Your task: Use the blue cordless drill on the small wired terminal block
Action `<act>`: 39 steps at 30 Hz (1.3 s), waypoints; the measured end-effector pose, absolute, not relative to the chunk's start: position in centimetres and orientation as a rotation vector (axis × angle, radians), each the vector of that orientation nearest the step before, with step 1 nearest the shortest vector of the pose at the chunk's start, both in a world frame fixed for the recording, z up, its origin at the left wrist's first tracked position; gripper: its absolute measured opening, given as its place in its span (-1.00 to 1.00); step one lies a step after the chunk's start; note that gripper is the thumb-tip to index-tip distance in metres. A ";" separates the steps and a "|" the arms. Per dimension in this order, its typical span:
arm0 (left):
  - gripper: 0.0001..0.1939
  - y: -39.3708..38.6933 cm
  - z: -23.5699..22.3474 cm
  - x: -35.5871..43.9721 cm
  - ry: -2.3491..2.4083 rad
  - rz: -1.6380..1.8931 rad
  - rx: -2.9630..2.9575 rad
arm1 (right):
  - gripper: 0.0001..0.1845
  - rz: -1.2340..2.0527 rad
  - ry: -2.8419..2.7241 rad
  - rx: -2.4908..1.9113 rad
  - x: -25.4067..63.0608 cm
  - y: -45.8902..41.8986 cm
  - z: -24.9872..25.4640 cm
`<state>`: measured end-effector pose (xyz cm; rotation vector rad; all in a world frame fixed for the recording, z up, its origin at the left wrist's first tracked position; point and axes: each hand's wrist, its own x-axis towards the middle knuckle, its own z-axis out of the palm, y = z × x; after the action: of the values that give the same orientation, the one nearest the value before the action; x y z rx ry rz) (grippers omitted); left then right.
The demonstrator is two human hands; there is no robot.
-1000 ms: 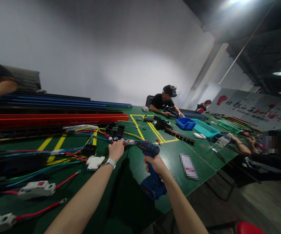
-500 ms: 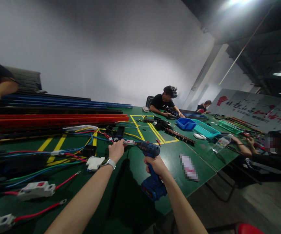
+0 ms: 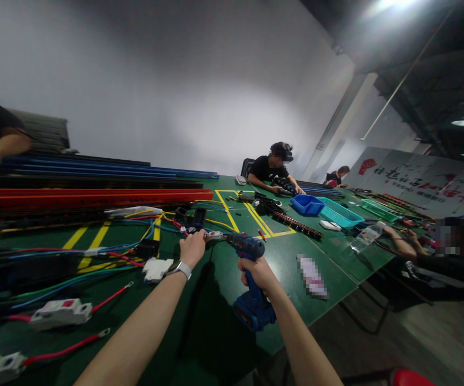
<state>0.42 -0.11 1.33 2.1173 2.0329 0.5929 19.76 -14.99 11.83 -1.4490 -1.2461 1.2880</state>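
Note:
My right hand (image 3: 258,272) grips the handle of a blue cordless drill (image 3: 250,279), its nose pointing left. The drill's tip meets a small white breaker (image 3: 213,235) that my left hand (image 3: 192,247) holds closed above the green table (image 3: 215,311). A smartwatch sits on my left wrist. Red and blue wires (image 3: 107,249) trail left from the breaker area.
White breakers with red leads (image 3: 60,312) lie at the near left. Long red rails (image 3: 95,197) and blue rails (image 3: 95,170) run along the left. Blue bin (image 3: 306,203) and teal bin (image 3: 339,213) stand farther back. Other people work at the far end, right side and far left.

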 end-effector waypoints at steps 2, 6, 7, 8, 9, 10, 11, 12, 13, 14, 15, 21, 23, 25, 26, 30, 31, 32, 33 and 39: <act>-0.65 -0.1 1.4 0.4 2.027 0.600 2.119 | -0.88 1.287 -1.237 -1.456 19.8 -15.0 11.9; -0.64 -0.1 1.6 0.3 2.016 0.581 2.101 | -0.88 1.303 -1.245 -1.469 19.7 -15.1 12.1; -0.64 -0.1 1.6 0.3 2.011 0.582 2.099 | -0.88 1.308 -1.248 -1.475 19.7 -15.1 12.2; -0.64 -0.1 1.7 0.3 2.009 0.585 2.097 | -0.88 1.311 -1.247 -1.484 19.7 -15.1 12.2; -0.63 -0.1 1.7 0.3 2.010 0.588 2.095 | -0.88 1.313 -1.244 -1.494 19.7 -15.1 12.2; -0.63 -0.2 1.8 0.3 2.010 0.585 2.093 | -0.87 1.313 -1.238 -1.501 19.7 -15.1 12.3; -0.62 -0.2 1.8 0.4 2.011 0.581 2.092 | -0.87 1.312 -1.236 -1.503 19.7 -15.1 12.2; -0.62 -0.3 1.8 0.4 2.012 0.578 2.091 | -0.86 1.310 -1.234 -1.502 19.7 -15.1 12.2; -0.62 -0.3 1.8 0.4 2.012 0.576 2.091 | -0.86 1.306 -1.232 -1.498 19.7 -15.0 12.2; -0.62 -0.3 1.9 0.4 2.012 0.576 2.092 | -0.86 1.302 -1.233 -1.492 19.7 -15.0 12.1; -0.63 -0.3 1.8 0.4 2.012 0.578 2.092 | -0.86 1.298 -1.237 -1.483 19.8 -15.0 12.0; -0.65 -0.3 1.7 0.3 2.010 0.599 2.112 | -0.86 1.308 -1.260 -1.456 19.9 -14.8 11.7; -0.65 -0.4 1.7 0.3 2.013 0.596 2.117 | -0.86 1.309 -1.249 -1.464 19.9 -14.8 11.7; -0.65 -0.5 1.7 0.3 2.019 0.593 2.116 | -0.86 1.300 -1.234 -1.478 19.8 -14.9 11.7; -0.65 -0.6 1.7 0.3 2.022 0.592 2.115 | -0.86 1.296 -1.232 -1.486 19.8 -14.9 11.7; -0.65 -0.6 1.8 0.3 2.024 0.589 2.107 | -0.85 1.292 -1.254 -1.498 19.8 -15.1 12.0; -0.66 -0.5 1.8 0.3 2.019 0.592 2.106 | -0.85 1.295 -1.262 -1.496 19.8 -15.1 12.0; -0.66 -0.5 1.8 0.3 2.012 0.597 2.105 | -0.85 1.299 -1.271 -1.494 19.8 -15.1 12.1; -0.66 -0.5 1.7 0.3 2.004 0.602 2.105 | -0.85 1.303 -1.277 -1.491 19.8 -15.1 12.1; -0.66 -0.3 1.6 0.3 1.998 0.613 2.110 | -0.86 1.297 -1.262 -1.477 19.8 -15.2 12.1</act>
<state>0.27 -0.33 1.62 2.1102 1.9984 0.6129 19.84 -15.17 12.13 -1.4774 -1.2617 1.2967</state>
